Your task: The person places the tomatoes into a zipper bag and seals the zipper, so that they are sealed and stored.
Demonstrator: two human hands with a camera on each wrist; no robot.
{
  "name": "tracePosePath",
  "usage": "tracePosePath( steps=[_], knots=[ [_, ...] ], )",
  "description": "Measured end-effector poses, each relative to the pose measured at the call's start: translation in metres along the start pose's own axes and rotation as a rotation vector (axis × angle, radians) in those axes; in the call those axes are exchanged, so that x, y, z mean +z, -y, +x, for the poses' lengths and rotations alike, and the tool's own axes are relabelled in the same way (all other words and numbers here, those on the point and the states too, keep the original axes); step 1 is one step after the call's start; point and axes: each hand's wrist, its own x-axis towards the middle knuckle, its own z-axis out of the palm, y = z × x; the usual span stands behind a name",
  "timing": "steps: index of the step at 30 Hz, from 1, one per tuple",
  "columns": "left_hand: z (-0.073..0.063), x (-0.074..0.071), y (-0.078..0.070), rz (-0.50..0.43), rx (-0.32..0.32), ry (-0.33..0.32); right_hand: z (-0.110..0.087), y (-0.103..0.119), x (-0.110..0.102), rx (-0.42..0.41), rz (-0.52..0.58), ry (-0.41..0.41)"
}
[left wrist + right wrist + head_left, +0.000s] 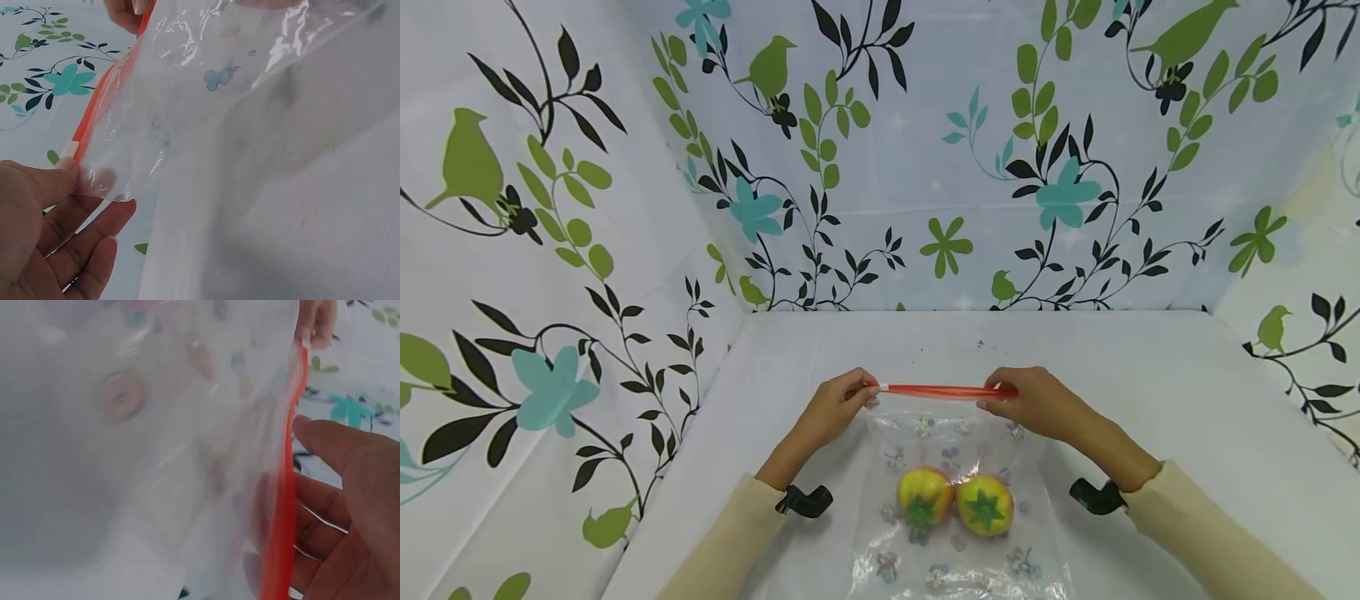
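A clear zip bag [940, 567] with small printed figures hangs down from its red zip strip [936, 391] in the head view. Two round yellow-and-red fruits [925, 497] with green star-shaped tops show side by side through the plastic. My left hand [842, 400] pinches the strip's left end between thumb and fingers, its thumb against the white slider [70, 149]. At the right end, my right hand [1026, 402] holds the red strip, stretching it nearly straight between both hands. The right wrist view has the thumb [331, 440] at the red edge and some fingers behind it.
A white table [790, 350] lies under the hands and bag. Cloth [880, 192] patterned with birds, leaves and flowers hangs behind and on both sides. Each wrist carries a black camera mount [805, 502].
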Motion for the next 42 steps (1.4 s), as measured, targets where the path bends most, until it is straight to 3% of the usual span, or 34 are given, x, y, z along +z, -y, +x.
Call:
tracePosePath(
  steps=[10,18,23,31,42],
  knots=[
    [0.003,0.005,-0.008,0.040,0.055,0.011,0.055,0.064,0.024,-0.168,-0.059,0.111],
    [0.002,0.004,-0.008,0.049,0.071,0.006,0.078,0.096,0.046,-0.267,-0.066,0.087],
    [0.001,0.003,-0.005,0.053,0.081,-0.002,0.083,0.102,0.052,-0.283,-0.081,0.055],
    [0.001,-0.002,-0.003,0.072,0.145,-0.017,0.087,0.096,0.051,-0.354,-0.021,0.086],
    [-0.003,-0.008,-0.005,0.083,0.099,-0.011,0.082,0.081,0.040,-0.394,-0.006,0.148]
  ],
)
